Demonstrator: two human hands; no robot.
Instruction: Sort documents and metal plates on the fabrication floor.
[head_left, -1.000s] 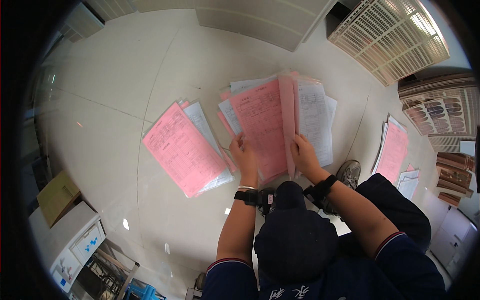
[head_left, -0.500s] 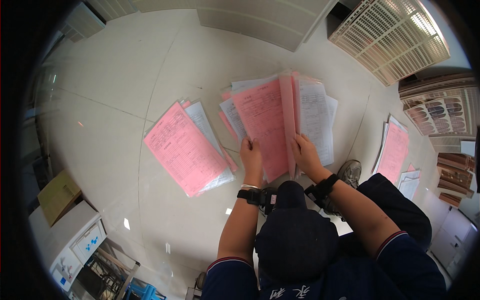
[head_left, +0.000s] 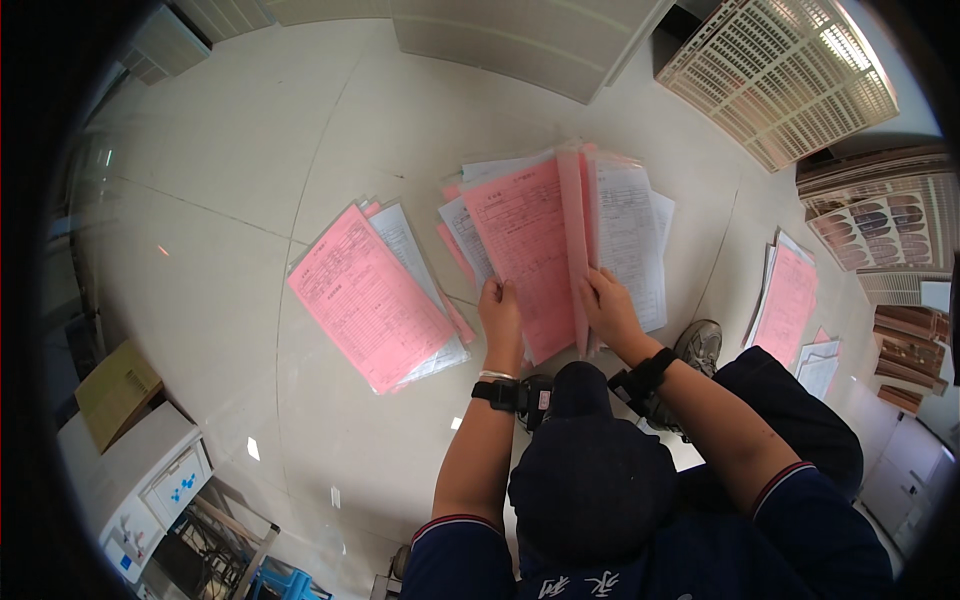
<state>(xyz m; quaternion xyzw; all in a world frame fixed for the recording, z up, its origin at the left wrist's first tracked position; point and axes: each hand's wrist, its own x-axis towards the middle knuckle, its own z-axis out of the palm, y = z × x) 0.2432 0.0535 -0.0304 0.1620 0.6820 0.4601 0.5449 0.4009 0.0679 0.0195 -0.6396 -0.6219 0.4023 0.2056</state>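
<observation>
Brown cardboard makes up a box [head_left: 117, 395] at the far left, next to a white drawer unit [head_left: 150, 480] with blue marks on its front. Below and to the right of these, a bit of a blue stool [head_left: 285, 584] shows at the lower edge. On the pale tiled floor [head_left: 220, 300] lies a slanted stack topped by a pink form [head_left: 368, 298], with white sheets [head_left: 412, 250] showing from under its right side.

Just right of that is the larger pile. The left hand [head_left: 500, 315] has its grip closed, thumb and fingers pinching the lower left edge of a pink sheet [head_left: 522, 245] that lies on top of the pile's left part. Upright beside it stand some raised pink sheets [head_left: 574, 215]; the right hand [head_left: 612, 310] holds them near their lower end, its grip closed with the fingers curled. Right of these lies a white form [head_left: 628, 220] with printed rows.

A grey shoe [head_left: 699, 345] is near the pile's lower right corner. Further right, well apart, are another pink-topped stack [head_left: 785, 300] and, below it, a smaller stack [head_left: 818, 370]. Brown panels [head_left: 875, 225] stand at the far right.
</observation>
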